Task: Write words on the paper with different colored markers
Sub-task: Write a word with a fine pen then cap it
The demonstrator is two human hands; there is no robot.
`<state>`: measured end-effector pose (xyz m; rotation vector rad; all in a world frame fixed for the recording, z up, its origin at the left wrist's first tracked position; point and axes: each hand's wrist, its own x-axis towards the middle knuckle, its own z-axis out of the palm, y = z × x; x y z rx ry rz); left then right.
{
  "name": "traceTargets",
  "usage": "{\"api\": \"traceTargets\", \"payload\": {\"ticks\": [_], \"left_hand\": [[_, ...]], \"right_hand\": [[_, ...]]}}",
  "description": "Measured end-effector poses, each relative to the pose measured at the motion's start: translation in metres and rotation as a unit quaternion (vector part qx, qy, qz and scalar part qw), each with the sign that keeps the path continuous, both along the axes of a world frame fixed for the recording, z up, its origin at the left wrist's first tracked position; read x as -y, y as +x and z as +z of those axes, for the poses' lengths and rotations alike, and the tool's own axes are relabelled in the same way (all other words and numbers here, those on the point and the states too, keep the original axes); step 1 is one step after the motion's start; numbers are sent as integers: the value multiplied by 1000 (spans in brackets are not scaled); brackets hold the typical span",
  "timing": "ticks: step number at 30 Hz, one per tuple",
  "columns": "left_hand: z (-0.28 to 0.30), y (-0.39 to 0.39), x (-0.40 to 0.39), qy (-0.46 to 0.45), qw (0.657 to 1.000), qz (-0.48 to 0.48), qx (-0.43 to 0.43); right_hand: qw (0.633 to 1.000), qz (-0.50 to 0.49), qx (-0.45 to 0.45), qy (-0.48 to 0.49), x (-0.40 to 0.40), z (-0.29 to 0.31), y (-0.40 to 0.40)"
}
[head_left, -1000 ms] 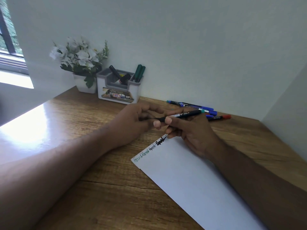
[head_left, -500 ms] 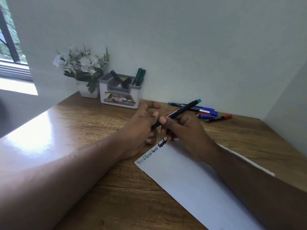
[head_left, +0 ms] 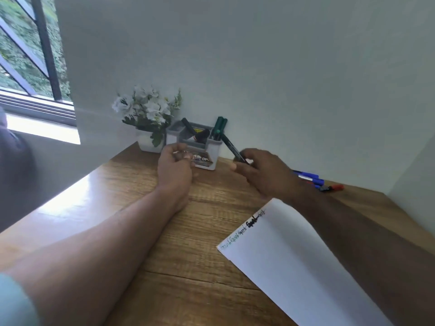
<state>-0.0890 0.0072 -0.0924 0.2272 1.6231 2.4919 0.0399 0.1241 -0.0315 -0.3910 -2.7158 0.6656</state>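
The right hand [head_left: 263, 171] holds a dark marker [head_left: 231, 147] with a green end, tilted up toward the gray pen holder [head_left: 213, 152]. The left hand [head_left: 175, 168] is curled just in front of the holder, and what its grip has is too blurry to tell. More markers stand in the holder. White flowers [head_left: 146, 110] sit beside it. The paper [head_left: 294, 260] lies on the brown worktop [head_left: 131, 231] with words along its edge. Blue and red markers [head_left: 315, 181] lie by the wall.

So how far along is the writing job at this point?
Several words in green and black sit along the paper's top edge. The right hand holds a dark marker up by the holder. The blue and red markers lie idle; most of the sheet is blank.
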Motion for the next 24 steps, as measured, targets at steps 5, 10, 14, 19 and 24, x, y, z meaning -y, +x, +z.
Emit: {"api": "traceTargets", "payload": {"ticks": [5,10,14,19,24], "left_hand": [[-1,-1,0,-1,1000,11,0],[-1,-3,0,-3,1000,10,-9],[-2,-3,0,-10,1000,11,-20],[-4,-3,-1,-34,998,8,-47],[-5,1,0,-101,985,-15,-139]], "right_hand": [[994,8,7,110,9,12,-55],[977,-28,-101,183,17,18,-83],[985,-44,-118,115,17,12,-105],[979,-48,-96,174,21,-7,-109],[973,-55,-165,151,6,-11,-84]]}}
